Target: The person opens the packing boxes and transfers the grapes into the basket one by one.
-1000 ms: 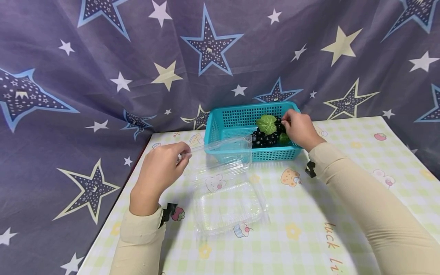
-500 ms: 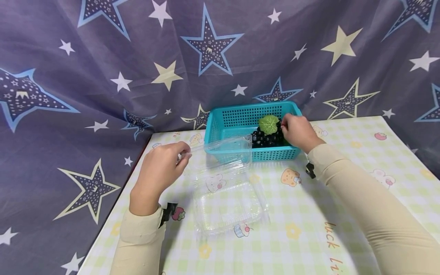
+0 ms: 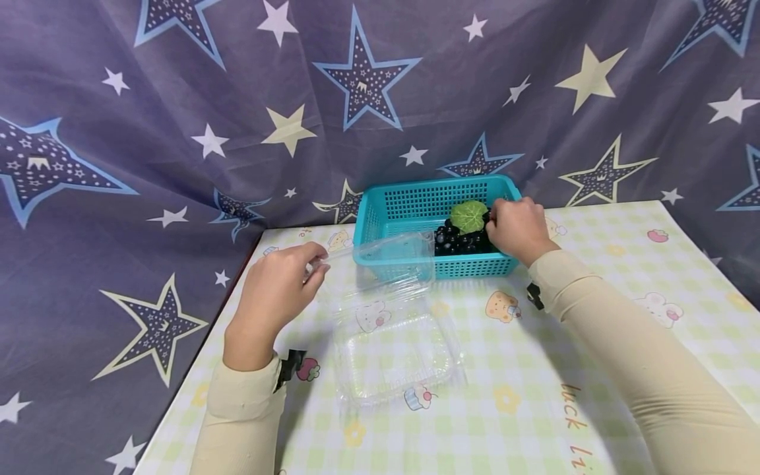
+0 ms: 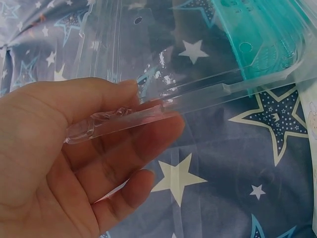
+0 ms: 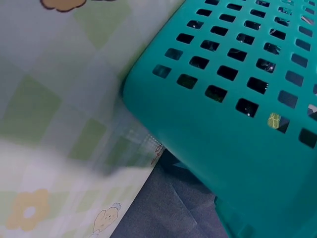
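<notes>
My left hand pinches the edge of the raised lid of a clear plastic clamshell box, which stands open on the table. In the left wrist view, the lid's rim lies between thumb and fingers. My right hand reaches into a teal basket, its curled fingers at a bunch of dark grapes with a green leaf. Its fingertips are hidden among the grapes. In the right wrist view the basket's wall hides that hand; bits of dark fruit show through its holes.
A checked tablecloth with printed cartoons covers the table. Behind the basket hangs a dark curtain with stars. The lid overlaps the basket's front left part in the head view.
My right hand has sunk slightly lower in the basket, and the leaf on the grapes has shifted a little right and down. My left hand and the box have stayed put.
</notes>
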Tool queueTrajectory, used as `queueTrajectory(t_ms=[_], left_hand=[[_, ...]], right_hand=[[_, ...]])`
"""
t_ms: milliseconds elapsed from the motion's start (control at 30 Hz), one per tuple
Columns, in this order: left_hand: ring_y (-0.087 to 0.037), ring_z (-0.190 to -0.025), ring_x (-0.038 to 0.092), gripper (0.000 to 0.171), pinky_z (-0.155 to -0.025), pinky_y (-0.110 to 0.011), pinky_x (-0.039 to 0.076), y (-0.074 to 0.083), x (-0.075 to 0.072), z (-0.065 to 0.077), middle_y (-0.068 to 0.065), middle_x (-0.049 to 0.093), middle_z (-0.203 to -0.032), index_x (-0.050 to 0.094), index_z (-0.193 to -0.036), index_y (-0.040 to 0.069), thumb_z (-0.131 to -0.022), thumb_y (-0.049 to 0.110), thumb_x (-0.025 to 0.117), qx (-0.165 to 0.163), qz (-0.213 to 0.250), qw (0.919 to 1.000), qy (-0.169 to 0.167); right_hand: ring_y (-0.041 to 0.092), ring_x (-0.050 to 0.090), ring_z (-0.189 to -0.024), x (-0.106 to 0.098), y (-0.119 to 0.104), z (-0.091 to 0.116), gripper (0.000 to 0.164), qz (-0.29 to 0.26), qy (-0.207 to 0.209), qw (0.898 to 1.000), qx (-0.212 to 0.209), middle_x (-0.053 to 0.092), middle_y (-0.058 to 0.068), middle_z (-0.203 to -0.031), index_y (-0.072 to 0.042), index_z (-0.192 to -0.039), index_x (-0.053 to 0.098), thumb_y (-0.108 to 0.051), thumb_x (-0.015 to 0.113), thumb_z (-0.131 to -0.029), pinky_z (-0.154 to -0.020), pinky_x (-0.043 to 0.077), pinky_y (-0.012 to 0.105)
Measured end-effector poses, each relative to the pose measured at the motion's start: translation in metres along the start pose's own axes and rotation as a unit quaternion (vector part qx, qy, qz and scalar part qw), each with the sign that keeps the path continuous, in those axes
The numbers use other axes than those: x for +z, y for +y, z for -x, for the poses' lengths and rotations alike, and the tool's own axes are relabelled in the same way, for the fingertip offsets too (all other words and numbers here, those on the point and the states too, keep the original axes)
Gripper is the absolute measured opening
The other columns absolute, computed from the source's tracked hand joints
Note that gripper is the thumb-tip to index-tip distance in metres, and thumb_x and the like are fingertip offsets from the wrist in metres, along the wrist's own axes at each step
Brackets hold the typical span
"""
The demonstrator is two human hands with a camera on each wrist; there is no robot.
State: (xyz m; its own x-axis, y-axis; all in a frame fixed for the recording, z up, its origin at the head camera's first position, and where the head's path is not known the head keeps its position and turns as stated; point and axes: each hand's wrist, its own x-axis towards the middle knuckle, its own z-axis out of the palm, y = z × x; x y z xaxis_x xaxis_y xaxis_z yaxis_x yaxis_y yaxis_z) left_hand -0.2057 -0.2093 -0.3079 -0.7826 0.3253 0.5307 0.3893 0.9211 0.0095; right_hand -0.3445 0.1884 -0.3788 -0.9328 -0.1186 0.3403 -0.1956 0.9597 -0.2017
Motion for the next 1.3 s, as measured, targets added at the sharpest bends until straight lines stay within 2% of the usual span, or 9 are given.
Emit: queueTrajectory(t_ms=[267,467,733,900,1100,1300], left_hand=[[-0.011,-0.062,0.058,0.015,-0.057,-0.035,0.046,-0.0036,0.0021,-0.001,0.008,0.066,-0.085,0.066,-0.1,0.021,-0.086,0.017,0.062,-0.003,0.012,0.9999,-0.001],[-0.008,-0.063,0.06,0.016,-0.06,-0.036,0.047,-0.0068,0.0042,-0.0018,0.007,0.067,-0.086,0.064,-0.1,0.021,-0.085,0.018,0.063,-0.014,0.024,0.9996,-0.007],[-0.01,-0.063,0.063,0.027,-0.058,-0.038,0.047,-0.0092,0.0059,-0.0022,0.005,0.069,-0.09,0.062,-0.109,0.019,-0.084,0.026,0.067,-0.031,0.031,0.9988,-0.023],[-0.008,-0.065,0.064,0.034,-0.056,-0.036,0.048,-0.0093,0.0064,-0.0021,0.006,0.069,-0.094,0.059,-0.114,0.021,-0.083,0.032,0.068,-0.045,0.025,0.9982,-0.032],[-0.009,-0.071,0.065,0.044,-0.059,-0.036,0.048,-0.0088,0.0062,-0.0012,0.007,0.067,-0.098,0.055,-0.119,0.022,-0.081,0.038,0.069,-0.043,0.022,0.9986,-0.022],[-0.013,-0.079,0.064,0.053,-0.063,-0.038,0.049,-0.0079,0.0052,-0.0011,0.006,0.066,-0.104,0.052,-0.125,0.022,-0.08,0.044,0.069,-0.045,0.026,0.9985,-0.018]], right_hand=[[0.037,0.048,-0.081,-0.0007,-0.0001,0.0009,0.016,0.015,-0.006,1.0,0.019,0.06,0.008,-0.075,-0.014,-0.08,0.057,-0.027,0.055,-0.089,-0.077,0.037,0.056],[0.037,0.047,-0.087,-0.001,0.0007,0.0006,0.016,0.002,-0.015,0.999,0.031,0.063,0.008,-0.081,-0.014,-0.082,0.06,-0.027,0.055,-0.089,-0.08,0.034,0.054],[0.039,0.047,-0.092,0.0003,0.0015,0.0006,0.016,0.001,-0.012,0.999,0.037,0.064,0.009,-0.086,-0.013,-0.085,0.062,-0.028,0.055,-0.089,-0.081,0.033,0.055],[0.042,0.041,-0.098,0.0009,0.0021,0.0005,0.017,0.006,0.001,0.999,0.049,0.058,0.01,-0.089,-0.015,-0.081,0.061,-0.029,0.056,-0.088,-0.082,0.031,0.057],[0.044,0.035,-0.1,-0.0004,0.0017,0.0034,0.021,0.014,0.005,0.997,0.071,0.051,0.015,-0.096,-0.014,-0.08,0.059,-0.032,0.056,-0.089,-0.082,0.027,0.06],[0.043,0.034,-0.097,-0.004,0.002,0.0047,0.024,0.014,-0.011,0.996,0.085,0.05,0.018,-0.101,-0.011,-0.083,0.059,-0.035,0.056,-0.089,-0.081,0.027,0.06]])
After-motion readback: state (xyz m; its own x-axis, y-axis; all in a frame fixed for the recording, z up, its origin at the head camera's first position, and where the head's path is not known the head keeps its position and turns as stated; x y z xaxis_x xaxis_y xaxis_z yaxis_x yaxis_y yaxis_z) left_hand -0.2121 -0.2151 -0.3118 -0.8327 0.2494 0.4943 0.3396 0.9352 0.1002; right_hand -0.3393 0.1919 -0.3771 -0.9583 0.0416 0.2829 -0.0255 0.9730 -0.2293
